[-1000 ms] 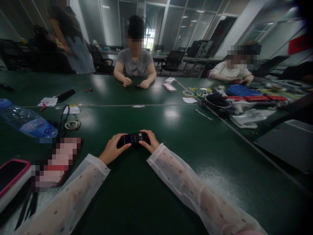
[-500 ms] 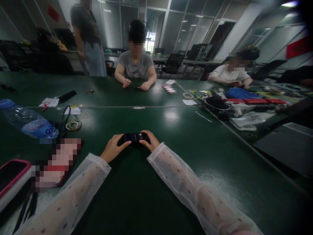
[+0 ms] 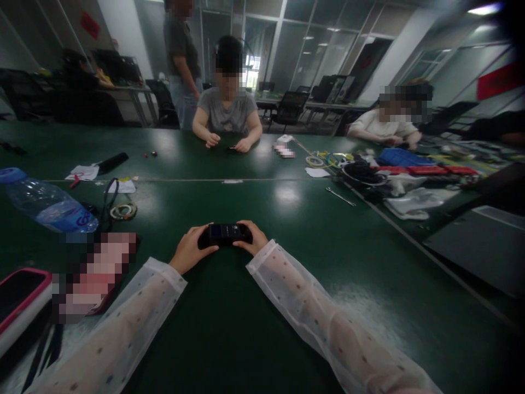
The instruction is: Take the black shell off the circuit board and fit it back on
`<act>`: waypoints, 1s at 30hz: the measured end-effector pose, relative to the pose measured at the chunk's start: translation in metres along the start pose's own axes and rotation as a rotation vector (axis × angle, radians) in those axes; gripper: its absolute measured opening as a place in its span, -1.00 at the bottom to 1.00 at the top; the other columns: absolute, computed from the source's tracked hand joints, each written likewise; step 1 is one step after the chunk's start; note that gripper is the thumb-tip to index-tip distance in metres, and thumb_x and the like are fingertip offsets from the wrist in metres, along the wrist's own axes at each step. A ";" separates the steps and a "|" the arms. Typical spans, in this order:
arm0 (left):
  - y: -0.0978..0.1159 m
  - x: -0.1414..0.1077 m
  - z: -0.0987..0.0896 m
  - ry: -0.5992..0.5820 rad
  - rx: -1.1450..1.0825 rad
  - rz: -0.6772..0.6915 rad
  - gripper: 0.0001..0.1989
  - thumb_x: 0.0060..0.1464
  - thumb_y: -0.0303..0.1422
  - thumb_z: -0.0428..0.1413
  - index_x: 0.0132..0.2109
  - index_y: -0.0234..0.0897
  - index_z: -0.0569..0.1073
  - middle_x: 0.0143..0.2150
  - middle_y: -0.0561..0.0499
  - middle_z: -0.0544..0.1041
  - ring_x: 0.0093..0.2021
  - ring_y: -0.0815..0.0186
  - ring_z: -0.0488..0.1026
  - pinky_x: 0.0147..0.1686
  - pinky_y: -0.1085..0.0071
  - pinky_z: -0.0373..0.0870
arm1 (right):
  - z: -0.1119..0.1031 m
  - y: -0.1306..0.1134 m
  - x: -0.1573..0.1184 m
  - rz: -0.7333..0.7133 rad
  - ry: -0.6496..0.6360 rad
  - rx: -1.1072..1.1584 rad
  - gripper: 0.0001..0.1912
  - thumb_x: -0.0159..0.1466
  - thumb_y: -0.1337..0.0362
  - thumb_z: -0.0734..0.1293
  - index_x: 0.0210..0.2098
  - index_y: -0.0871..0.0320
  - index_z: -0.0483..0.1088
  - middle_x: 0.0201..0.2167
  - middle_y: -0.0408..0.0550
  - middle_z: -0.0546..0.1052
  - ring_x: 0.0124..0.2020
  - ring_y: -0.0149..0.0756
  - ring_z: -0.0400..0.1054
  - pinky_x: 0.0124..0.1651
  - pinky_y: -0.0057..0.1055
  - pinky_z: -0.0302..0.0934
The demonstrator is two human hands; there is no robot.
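Note:
A small black handheld device [image 3: 225, 233] with a dark screen and small pale markings lies sideways between my two hands, just over the green table [image 3: 229, 312] or resting on it; I cannot tell which. Its left end is gripped by my left hand [image 3: 192, 247], fingers behind and thumb along the near edge. My right hand [image 3: 253, 238] closes on the other end in the same way, thumb at the front. Both forearms are covered by sheer white dotted sleeves. The device's exact kind is too small to make out.
To the left are a water bottle [image 3: 51, 205], a blurred-out phone-like item [image 3: 102, 268], a red-edged phone [image 3: 24, 295] and bracelets [image 3: 123, 212]. A wrench [image 3: 340, 197], cables, a blue tray [image 3: 406, 157] and a grey case [image 3: 484, 246] lie right. People sit across the table.
My thumbs have shifted slightly down off the device's face, showing more of it; both hands still hold it. In the background, a standing person has moved to the right.

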State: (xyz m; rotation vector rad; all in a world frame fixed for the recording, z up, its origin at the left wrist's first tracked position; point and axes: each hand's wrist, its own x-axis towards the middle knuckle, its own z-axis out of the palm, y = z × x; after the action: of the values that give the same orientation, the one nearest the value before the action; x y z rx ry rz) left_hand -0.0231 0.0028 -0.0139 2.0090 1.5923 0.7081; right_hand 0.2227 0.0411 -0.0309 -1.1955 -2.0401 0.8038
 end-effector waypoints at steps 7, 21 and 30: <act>-0.009 0.003 0.007 0.064 -0.031 0.012 -0.37 -0.04 -0.11 0.20 0.15 -0.21 0.26 0.06 -0.15 0.36 0.04 0.06 0.37 0.01 0.05 0.32 | -0.003 -0.009 -0.004 -0.058 0.152 0.123 -0.43 0.04 0.15 0.45 0.00 0.05 0.22 -0.10 -0.04 0.43 -0.04 -0.15 0.36 0.05 -0.12 0.22; -0.004 0.000 0.001 0.024 -0.108 0.044 -0.43 0.01 -0.11 0.15 0.16 -0.10 0.26 0.05 -0.10 0.39 0.04 0.09 0.37 -0.03 0.07 0.35 | 0.001 0.022 -0.002 0.223 0.677 0.043 -0.46 0.02 0.16 0.41 -0.06 0.15 0.20 -0.19 0.03 0.40 -0.16 -0.12 0.34 -0.05 -0.08 0.26; -0.007 0.000 0.003 0.036 -0.100 0.054 -0.43 0.01 -0.06 0.13 0.14 -0.15 0.28 0.05 -0.12 0.39 0.04 0.08 0.38 -0.02 0.07 0.35 | -0.003 0.006 -0.002 0.347 0.554 -0.328 -0.38 0.01 0.20 0.40 0.04 0.16 0.21 -0.04 0.16 0.38 0.03 0.12 0.21 0.02 0.11 0.14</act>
State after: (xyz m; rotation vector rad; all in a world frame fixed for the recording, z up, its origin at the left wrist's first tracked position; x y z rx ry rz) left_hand -0.0266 0.0045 -0.0207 1.9834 1.4970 0.8317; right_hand 0.2287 0.0424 -0.0345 -1.7589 -1.5565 0.2344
